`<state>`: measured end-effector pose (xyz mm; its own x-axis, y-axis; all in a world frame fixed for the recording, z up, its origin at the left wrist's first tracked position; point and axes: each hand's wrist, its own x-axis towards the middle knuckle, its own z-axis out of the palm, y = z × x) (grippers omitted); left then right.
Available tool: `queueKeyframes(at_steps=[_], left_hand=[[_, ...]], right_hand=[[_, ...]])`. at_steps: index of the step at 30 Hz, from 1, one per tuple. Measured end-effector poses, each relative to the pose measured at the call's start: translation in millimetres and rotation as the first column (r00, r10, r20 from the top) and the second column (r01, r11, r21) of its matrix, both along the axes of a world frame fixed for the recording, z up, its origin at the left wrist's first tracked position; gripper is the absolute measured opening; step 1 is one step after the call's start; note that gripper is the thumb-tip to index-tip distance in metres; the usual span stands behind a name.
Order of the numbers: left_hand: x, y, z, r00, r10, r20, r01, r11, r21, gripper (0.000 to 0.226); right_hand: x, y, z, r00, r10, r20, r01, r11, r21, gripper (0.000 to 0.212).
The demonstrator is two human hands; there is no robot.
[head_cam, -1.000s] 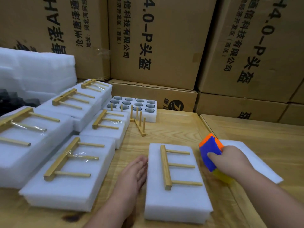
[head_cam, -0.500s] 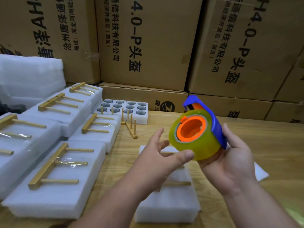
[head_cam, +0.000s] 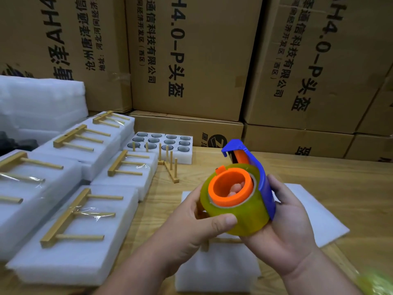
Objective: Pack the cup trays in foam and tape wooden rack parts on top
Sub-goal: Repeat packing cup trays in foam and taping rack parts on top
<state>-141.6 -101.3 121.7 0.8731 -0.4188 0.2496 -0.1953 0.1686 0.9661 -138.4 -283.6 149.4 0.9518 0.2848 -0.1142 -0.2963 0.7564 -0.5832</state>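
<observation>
Together both hands [head_cam: 197,222] grip dispenser [head_cam: 240,201].

Foam packs [head_cam: 72,248] on wooden table [head_cam: 340,184]

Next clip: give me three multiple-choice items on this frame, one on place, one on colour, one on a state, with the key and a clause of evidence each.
1. Where is the open cup tray?
A. by the far boxes
B. in the hands
C. on the floor

2. What colour is the tape dispenser hub?
A. green
B. orange
C. white

3. How is the dispenser held?
A. lying on the table
B. left hand only
C. both hands

Key: 1 A, it sits by the stacked cardboard boxes; 2 B, orange hub inside the yellowish roll; 3 C, left hand and right hand both grip it.
</observation>
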Motion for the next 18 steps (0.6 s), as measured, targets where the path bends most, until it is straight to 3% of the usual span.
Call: queueKeyframes(at_steps=[3, 6, 7, 9, 11, 13, 15, 18], left_hand=[[5.9, 6.5, -4.5, 1.0, 0.024, -0.003, -0.024, 0.997, 0.077, 0.083], [8.9, 13.0, -5.7, 0.969, 0.242, -0.057, -0.23, 0.96, 0.159, 0.119], [9.6, 15.6, -6.1, 0.954, 0.295, -0.052, -0.285, 0.948, 0.14, 0.116], [11.8, 21.8, -6.7, 0.931, 0.365, -0.028, -0.362, 0.93, 0.065, 0.101], [13.1, 28.3, -4.8, 0.907, 0.42, 0.021, -0.42, 0.907, 0.017, 0.085], [12.3, 32.8, -0.1, 0.883, 0.462, 0.088, -0.463, 0.886, -0.005, 0.075], [8.4, 35.8, 6.9, 0.856, 0.487, 0.172, -0.496, 0.869, 0.005, 0.065], [0.4, 40.2, 17.5, 0.814, 0.46, 0.355, -0.521, 0.849, 0.092, 0.059]], right_hand=[[7.8, -6.8, 6.3, 0.99, -0.018, 0.14, 0.034, 0.993, -0.114, 0.05], [16.1, -18.7, 16.6, 0.945, 0.028, 0.325, 0.109, 0.911, -0.397, 0.048], [18.0, -22.4, 19.2, 0.914, 0.05, 0.402, 0.185, 0.83, -0.526, 0.05], [22.0, -30.7, 21.0, 0.834, 0.128, 0.536, 0.393, 0.544, -0.741, 0.042], [28.0, -40.9, 16.0, 0.759, 0.19, 0.623, 0.594, 0.188, -0.782, 0.035], [33.8, -51.4, 5.6, 0.695, 0.238, 0.679, 0.704, -0.035, -0.709, 0.031], [37.5, -60.0, -6.4, 0.653, 0.281, 0.703, 0.751, -0.129, -0.647, 0.024], [36.3, -65.1, -19.2, 0.586, 0.329, 0.74, 0.805, -0.129, -0.58, 0.025]])
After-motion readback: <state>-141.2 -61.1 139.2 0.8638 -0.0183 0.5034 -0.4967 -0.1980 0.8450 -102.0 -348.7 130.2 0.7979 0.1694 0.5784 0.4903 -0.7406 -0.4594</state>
